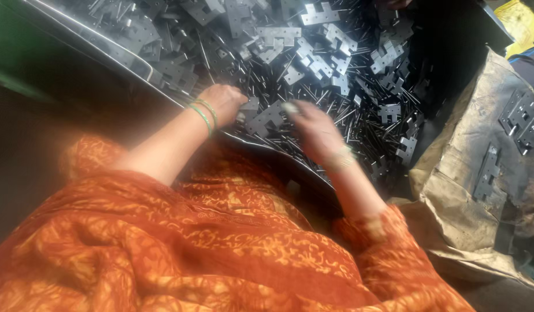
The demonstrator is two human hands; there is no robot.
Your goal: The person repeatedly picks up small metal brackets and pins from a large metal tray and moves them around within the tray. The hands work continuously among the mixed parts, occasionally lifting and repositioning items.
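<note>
Head view: my left hand [223, 101] and right hand [314, 132] work in a dark tray [163, 86] heaped with thin pins [336, 124] and notched grey plates. Both close on one hinge plate [266, 118] at the tray's near edge, though blur hides the right grip. Further plates lie on a sack [469, 167] at right.

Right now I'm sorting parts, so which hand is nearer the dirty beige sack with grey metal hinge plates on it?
Right. The right hand is closer to the sack; the left hand lies farther away.
</note>
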